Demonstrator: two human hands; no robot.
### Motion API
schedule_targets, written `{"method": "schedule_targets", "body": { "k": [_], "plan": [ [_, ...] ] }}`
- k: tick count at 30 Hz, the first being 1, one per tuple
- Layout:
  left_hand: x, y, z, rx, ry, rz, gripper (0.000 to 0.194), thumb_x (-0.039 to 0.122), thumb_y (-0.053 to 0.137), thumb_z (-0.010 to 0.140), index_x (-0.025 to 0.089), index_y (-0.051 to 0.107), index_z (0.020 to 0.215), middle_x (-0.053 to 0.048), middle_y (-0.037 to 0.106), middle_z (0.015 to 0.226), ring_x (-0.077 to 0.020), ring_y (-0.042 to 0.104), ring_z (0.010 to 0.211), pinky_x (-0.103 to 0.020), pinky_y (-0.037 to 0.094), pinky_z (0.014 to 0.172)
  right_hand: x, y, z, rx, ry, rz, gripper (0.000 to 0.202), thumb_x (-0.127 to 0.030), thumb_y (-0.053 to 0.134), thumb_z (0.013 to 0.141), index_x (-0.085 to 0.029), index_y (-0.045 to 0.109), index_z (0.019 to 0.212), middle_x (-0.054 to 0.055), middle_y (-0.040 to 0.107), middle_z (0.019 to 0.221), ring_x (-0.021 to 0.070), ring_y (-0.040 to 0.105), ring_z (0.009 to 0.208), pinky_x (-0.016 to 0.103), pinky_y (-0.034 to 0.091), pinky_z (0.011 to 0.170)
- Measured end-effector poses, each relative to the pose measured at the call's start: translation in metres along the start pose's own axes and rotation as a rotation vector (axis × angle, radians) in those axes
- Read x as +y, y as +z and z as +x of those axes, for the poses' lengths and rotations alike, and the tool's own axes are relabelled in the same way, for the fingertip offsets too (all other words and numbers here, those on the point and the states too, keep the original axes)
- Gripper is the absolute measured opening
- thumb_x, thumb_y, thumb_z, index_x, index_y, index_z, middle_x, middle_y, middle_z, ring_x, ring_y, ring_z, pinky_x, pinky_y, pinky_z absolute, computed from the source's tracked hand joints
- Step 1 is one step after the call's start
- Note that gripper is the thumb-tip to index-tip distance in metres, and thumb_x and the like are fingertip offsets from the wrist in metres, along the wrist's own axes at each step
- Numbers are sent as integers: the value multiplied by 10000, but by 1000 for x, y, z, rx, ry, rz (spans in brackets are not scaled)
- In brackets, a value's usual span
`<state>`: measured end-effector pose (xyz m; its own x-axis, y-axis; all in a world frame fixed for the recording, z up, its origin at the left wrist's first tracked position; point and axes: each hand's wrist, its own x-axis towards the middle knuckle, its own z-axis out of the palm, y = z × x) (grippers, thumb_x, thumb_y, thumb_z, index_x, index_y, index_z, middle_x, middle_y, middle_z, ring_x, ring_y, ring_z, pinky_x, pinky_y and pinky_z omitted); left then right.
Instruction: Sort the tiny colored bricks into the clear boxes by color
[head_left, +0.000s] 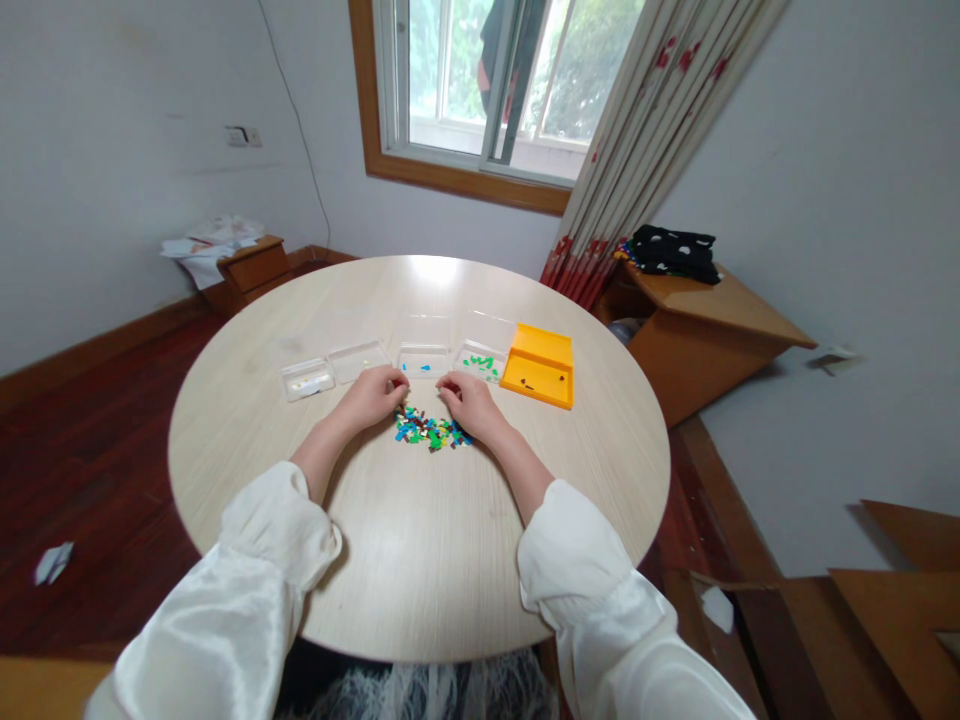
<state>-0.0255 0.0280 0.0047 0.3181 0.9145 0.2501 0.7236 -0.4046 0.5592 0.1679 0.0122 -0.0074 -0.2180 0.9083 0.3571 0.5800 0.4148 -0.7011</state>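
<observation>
A loose pile of tiny coloured pieces (431,430), in blue, green, brown, yellow and cream, lies on the round table (420,560). My left hand (375,392) is over its upper left edge with the fingers pinched together. At the upper right edge, my right hand (466,398) is closed in a pinch too. Whatever the fingertips of either hand hold is too small to make out. Just beyond the hands, a clear box with blue pieces (424,374) and a clear box with green pieces (480,366) stand with lids raised.
To the right is an open orange box (536,392) with a few dark pieces. At left stand a clear box with pale pieces (307,386) and another clear tray (358,364). Wooden cabinets (697,330) flank the table; a curtain (645,150) hangs by the window.
</observation>
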Motion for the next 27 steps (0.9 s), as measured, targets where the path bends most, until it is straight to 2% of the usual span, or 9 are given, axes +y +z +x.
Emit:
{"method": "schedule_targets", "body": {
  "k": [4, 8, 13, 17, 21, 24, 27],
  "plan": [
    [1, -1, 0, 5, -2, 3, 243, 258, 468, 722, 151, 683, 760, -62, 666, 746, -184, 577, 698, -294, 442, 707, 2, 1, 1, 26, -8, -28, 189, -98, 476, 804, -167, 651, 795, 43, 663, 796, 147, 585, 772, 288, 449, 785],
    [2, -1, -1, 0, -1, 2, 248, 262, 462, 720, 150, 680, 754, -64, 664, 746, -185, 580, 695, -294, 441, 704, 3, 2, 4, 69, 27, 14, 176, -134, 488, 807, -165, 659, 779, 48, 677, 800, 150, 597, 756, 292, 463, 766],
    [-2, 0, -1, -3, -1, -5, 254, 287, 466, 729, 146, 675, 764, -68, 664, 741, -186, 582, 678, -297, 442, 688, 6, -6, 10, 279, 158, 160, 166, -180, 505, 787, -159, 668, 812, 51, 690, 829, 156, 615, 766, 300, 495, 760],
    [-4, 1, -1, -3, -4, -13, 249, 284, 468, 729, 146, 672, 764, -64, 664, 735, -178, 579, 658, -290, 441, 672, 15, -15, 16, 475, 315, 336, 257, -184, 499, 782, -119, 660, 972, 106, 679, 984, 177, 627, 887, 344, 506, 841],
    [-4, -1, -1, -12, -3, -13, 250, 273, 461, 724, 141, 671, 752, -58, 663, 712, -171, 573, 646, -280, 435, 659, 22, -15, 20, 584, 426, 549, 436, -166, 460, 803, -111, 544, 1226, 129, 615, 1156, 147, 634, 911, 315, 534, 821],
    [-4, -2, -1, -22, 2, -20, 255, 275, 462, 718, 139, 675, 747, -54, 663, 695, -166, 566, 634, -271, 430, 644, 22, -12, 21, 607, 412, 618, 513, -152, 469, 799, -128, 471, 1312, 122, 597, 1191, 138, 629, 945, 296, 536, 829],
    [-6, -3, -1, -36, 16, -25, 258, 281, 472, 712, 136, 682, 752, -56, 666, 702, -162, 563, 638, -268, 426, 644, 22, -11, 20, 573, 410, 630, 534, -132, 471, 792, -133, 460, 1325, 117, 612, 1168, 136, 630, 943, 291, 537, 829]
  ]
}}
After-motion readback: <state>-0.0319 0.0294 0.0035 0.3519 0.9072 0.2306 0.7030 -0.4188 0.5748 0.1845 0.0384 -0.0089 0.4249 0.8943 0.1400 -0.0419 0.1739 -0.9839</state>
